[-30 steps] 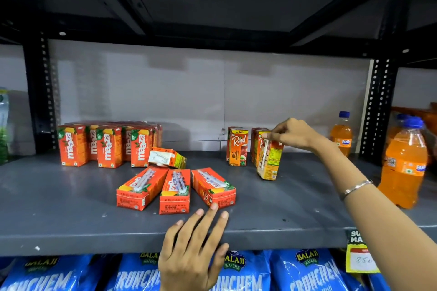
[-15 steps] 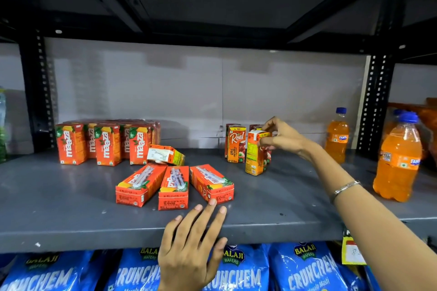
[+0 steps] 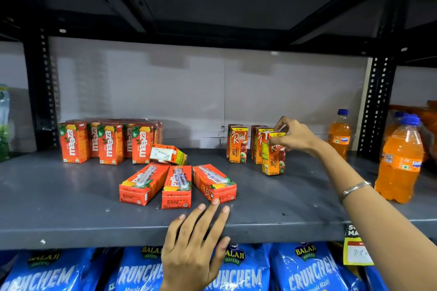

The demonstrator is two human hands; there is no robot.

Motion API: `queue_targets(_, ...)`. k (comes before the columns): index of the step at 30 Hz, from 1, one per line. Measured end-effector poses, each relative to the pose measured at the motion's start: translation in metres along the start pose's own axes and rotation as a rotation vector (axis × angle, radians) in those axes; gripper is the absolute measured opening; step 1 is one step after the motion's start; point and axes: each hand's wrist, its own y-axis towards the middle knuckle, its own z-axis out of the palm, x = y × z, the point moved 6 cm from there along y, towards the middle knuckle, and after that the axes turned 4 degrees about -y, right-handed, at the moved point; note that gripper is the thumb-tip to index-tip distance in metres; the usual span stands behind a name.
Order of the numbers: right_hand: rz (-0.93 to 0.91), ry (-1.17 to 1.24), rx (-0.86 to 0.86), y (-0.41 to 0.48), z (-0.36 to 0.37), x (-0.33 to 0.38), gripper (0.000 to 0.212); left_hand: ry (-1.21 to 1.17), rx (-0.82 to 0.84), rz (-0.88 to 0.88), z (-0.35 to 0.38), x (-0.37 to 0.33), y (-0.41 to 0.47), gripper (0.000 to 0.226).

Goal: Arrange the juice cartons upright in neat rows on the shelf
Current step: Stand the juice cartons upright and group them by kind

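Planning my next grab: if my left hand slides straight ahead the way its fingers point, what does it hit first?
Likely the rightmost lying carton: the left hand has its fingers pointing at that carton's near end, almost touching.

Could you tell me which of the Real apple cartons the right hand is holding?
The frontmost Real carton, gripped at its top by the right hand; the others stand untouched behind.

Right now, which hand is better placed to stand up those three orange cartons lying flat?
The left hand: its fingertips rest beside the flat orange cartons, while the right hand grips the apple juice carton.
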Motion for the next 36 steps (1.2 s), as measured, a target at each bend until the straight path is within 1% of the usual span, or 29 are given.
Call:
queue_targets(3, -0.001, 0.002, -0.006, 0.0, -0.001, -0.001, 0.042, -0.003, 0.009, -0.003, 0.0, 0.0, 0.0, 0.039)
queue_targets(7, 0.049, 0.132, 0.056, -0.001, 0.004, -0.008, 0.046, -0.004, 0.018, -0.006, 0.0, 0.0, 0.0, 0.039)
queue_targets(9, 0.059, 0.155, 0.065, -0.001, 0.005, -0.01, 0.048, -0.007, 0.02, -0.01, -0.001, 0.0, 0.0, 0.039)
queue_targets(14, 0.037, 0.143, 0.052, 0.001, 0.005, -0.014, 0.05, -0.02, 0.026, -0.007, -0.002, 0.0, 0.001, 0.039)
queue_targets(18, 0.017, 0.152, 0.012, 0.002, 0.007, -0.018, 0.048, -0.031, 0.035, -0.013, -0.002, 0.0, 0.001, 0.039)
queue_targets(21, 0.022, 0.101, -0.003, 0.001, 0.008, -0.02, 0.047, -0.034, 0.036, -0.018, -0.003, 0.0, 0.001, 0.039)
queue_targets(23, 0.029, 0.042, 0.001, 0.0, 0.009, -0.016, 0.053, -0.037, 0.038, -0.022, -0.003, 0.0, 0.001, 0.039)
queue_targets(24, 0.015, -0.008, -0.037, -0.001, 0.007, -0.01, 0.061, -0.04, 0.038, -0.026, -0.003, 0.0, 0.001, 0.039)
queue_targets(26, -0.044, -0.068, -0.226, -0.007, -0.003, 0.012, 0.072, -0.045, 0.042, -0.032, -0.004, 0.0, 0.002, 0.039)
queue_targets(27, -0.101, -0.057, -0.336, -0.012, -0.005, 0.032, 0.072, -0.044, 0.044, -0.032, -0.004, 0.0, 0.002, 0.039)
queue_targets(28, -0.17, -0.001, -0.403, -0.018, -0.004, 0.056, 0.07, -0.043, 0.048, -0.03, -0.004, -0.001, 0.003, 0.039)
queue_targets(29, -0.24, 0.086, -0.392, -0.023, 0.003, 0.081, 0.066, -0.043, 0.051, -0.027, -0.005, -0.001, 0.003, 0.039)
queue_targets(30, -0.31, 0.178, -0.304, -0.025, 0.015, 0.108, 0.061, -0.044, 0.055, -0.026, -0.005, -0.001, 0.003, 0.039)
queue_targets(31, -0.374, 0.235, -0.158, -0.028, 0.034, 0.134, 0.056, -0.044, 0.057, -0.025, -0.006, -0.001, 0.003, 0.038)
queue_targets(32, -0.433, 0.216, 0.001, -0.031, 0.057, 0.158, 0.055, -0.044, 0.058, -0.025, -0.007, -0.001, 0.004, 0.038)
queue_targets(33, -0.491, 0.136, 0.133, -0.034, 0.079, 0.178, 0.056, -0.044, 0.063, -0.027, -0.007, -0.001, 0.005, 0.039)
queue_targets(34, -0.54, 0.039, 0.224, -0.037, 0.1, 0.194, 0.059, -0.042, 0.07, -0.03, -0.008, 0.0, 0.005, 0.04)
queue_targets(35, -0.57, -0.046, 0.268, -0.038, 0.115, 0.205, 0.061, -0.04, 0.078, -0.031, -0.008, -0.001, 0.005, 0.04)
queue_targets(36, -0.581, -0.11, 0.278, -0.036, 0.126, 0.211, 0.063, -0.04, 0.09, -0.031, -0.008, -0.001, 0.005, 0.041)
